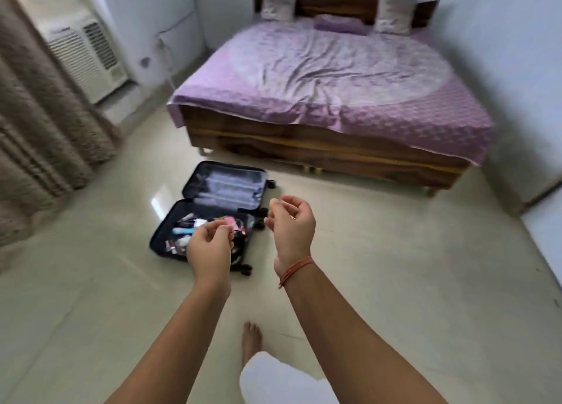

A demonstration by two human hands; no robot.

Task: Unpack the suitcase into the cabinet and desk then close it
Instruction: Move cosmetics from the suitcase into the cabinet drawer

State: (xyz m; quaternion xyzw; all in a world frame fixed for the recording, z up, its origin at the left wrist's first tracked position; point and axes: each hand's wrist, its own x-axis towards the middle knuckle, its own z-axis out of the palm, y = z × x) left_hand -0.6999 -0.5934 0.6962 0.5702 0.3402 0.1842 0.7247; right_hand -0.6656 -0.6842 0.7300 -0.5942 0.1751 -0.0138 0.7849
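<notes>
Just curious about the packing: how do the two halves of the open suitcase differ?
The far half shows only bare grey lining; the near half holds a jumble of small items. The far half lies closer to the bed; the near half is partly hidden behind the left hand. Both are dark-rimmed and lie open on the floor.

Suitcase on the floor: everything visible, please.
The suitcase lies open flat on the pale floor before the bed, dark shell, black wheels along one side. Its far half shows bare grey lining; its near half holds small mixed items, white, pink, blue. The left hand overlaps it in view; no contact shows.
</notes>
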